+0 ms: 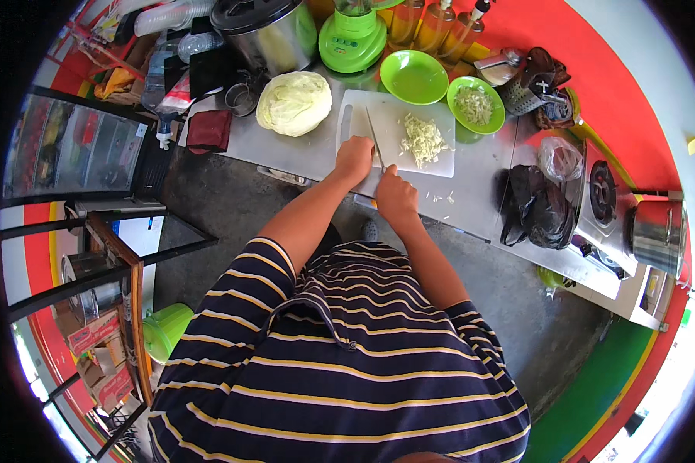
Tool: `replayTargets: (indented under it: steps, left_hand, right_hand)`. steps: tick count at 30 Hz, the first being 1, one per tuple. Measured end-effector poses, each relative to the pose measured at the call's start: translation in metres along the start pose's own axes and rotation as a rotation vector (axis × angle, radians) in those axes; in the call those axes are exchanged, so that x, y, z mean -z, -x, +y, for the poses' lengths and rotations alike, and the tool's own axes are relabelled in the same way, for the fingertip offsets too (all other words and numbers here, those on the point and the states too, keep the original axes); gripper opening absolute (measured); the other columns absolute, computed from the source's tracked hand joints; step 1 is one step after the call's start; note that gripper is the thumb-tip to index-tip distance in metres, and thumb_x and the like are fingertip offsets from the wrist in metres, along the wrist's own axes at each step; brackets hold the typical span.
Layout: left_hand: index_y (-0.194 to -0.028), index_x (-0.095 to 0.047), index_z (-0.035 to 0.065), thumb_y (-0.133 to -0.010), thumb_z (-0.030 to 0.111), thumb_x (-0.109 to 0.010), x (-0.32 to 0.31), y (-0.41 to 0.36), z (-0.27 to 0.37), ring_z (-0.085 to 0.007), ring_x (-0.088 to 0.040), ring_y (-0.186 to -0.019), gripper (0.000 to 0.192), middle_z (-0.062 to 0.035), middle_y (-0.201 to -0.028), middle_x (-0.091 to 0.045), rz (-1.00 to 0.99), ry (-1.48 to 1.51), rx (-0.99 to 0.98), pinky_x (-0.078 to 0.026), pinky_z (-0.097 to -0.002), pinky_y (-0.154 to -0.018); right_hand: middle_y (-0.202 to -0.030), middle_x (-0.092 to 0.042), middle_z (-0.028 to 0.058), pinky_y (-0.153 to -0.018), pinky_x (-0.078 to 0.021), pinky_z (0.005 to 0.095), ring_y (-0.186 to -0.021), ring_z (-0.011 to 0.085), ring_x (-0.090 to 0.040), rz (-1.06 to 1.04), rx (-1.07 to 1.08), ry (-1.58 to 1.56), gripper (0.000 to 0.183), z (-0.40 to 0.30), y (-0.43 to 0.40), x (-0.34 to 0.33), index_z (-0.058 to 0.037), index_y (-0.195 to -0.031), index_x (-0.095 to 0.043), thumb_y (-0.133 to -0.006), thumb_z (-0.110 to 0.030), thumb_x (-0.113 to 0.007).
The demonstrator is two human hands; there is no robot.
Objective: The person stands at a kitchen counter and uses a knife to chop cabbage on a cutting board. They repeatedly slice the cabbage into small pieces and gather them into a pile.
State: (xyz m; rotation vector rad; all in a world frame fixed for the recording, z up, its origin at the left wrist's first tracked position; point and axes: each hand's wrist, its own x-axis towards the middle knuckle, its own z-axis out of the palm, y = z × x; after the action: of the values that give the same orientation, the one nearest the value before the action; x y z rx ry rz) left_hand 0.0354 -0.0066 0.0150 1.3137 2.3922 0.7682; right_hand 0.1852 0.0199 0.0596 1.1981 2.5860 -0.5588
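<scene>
My right hand [396, 193] grips the handle of a kitchen knife [375, 134], whose blade points away from me over a white cutting board [391, 107]. Close to the left of the blade, my left hand [355, 156] rests at the board's near edge with its fingers curled; what lies under them is hidden. A pile of shredded cabbage [423, 140] sits on the right part of the board. Left of the board stands a pale cabbage head [294, 104]. Beyond the board are an empty-looking green bowl [414, 77] and a smaller green bowl [450, 105] holding shredded cabbage.
A green blender base [352, 43] and a large steel pot [284, 43] stand at the back. Folded maroon cloth [208, 131] lies at left. Black plastic bags [541, 205] and a gas stove [599, 231] are at right. Cabbage shreds lie near the steel table's [475, 191] front edge.
</scene>
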Motion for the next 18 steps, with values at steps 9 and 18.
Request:
replayTargets:
  steps: [9, 18]
  left_hand:
    - [-0.087, -0.075, 0.0088, -0.087, 0.015, -0.064, 0.007, 0.011, 0.006, -0.0415, -0.07, -0.082, 0.013, -0.0193, -0.085, -0.072, -0.019, -0.028, 0.088, -0.056, -0.0511, -0.075]
    - [-0.088, -0.075, 0.0085, -0.087, 0.017, -0.066, 0.006, 0.013, 0.004, -0.0401, -0.07, -0.081, 0.013, -0.0183, -0.085, -0.072, -0.023, -0.012, 0.058, -0.056, -0.0496, -0.074]
  right_hand:
    - [-0.096, -0.073, 0.0249, -0.081, -0.0588, 0.0488, -0.094, 0.0414, -0.073, 0.002, 0.015, 0.002, 0.032, 0.0, -0.005, 0.002, 0.0016, -0.115, -0.047, -0.09, -0.011, -0.063]
    - [-0.096, -0.074, 0.0241, -0.08, -0.0595, 0.047, -0.091, 0.0399, -0.074, -0.001, 0.008, 0.012, 0.027, -0.001, -0.004, -0.006, 0.001, -0.115, -0.049, -0.093, -0.014, -0.056]
